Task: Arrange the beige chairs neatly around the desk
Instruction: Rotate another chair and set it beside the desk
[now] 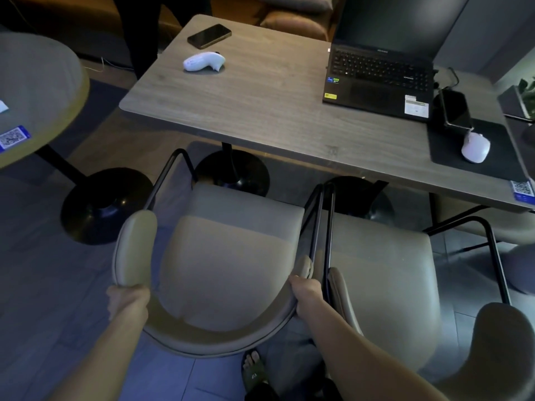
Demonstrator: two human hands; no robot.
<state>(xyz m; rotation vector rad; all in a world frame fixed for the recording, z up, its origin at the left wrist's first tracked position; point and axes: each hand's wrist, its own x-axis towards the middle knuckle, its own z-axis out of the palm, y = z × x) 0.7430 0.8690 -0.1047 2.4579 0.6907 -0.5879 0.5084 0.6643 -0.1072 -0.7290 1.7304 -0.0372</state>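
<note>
Fingers of the left hand (126,299) and right hand (304,287) wrap the curved backrest of the left beige chair (231,256), which sits before the desk (260,111), touching the second beige chair (385,270). Positioning is underway; next, likely a straight push under the desk edge.

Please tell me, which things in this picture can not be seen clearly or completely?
- Head view: fingers of the left hand and right hand curl behind the chair backrest.
- Chair's front legs: hidden by its seat.
- Second chair: front tucked under the desk.
- Laptop screen: blurred, cut by the top edge.
</note>
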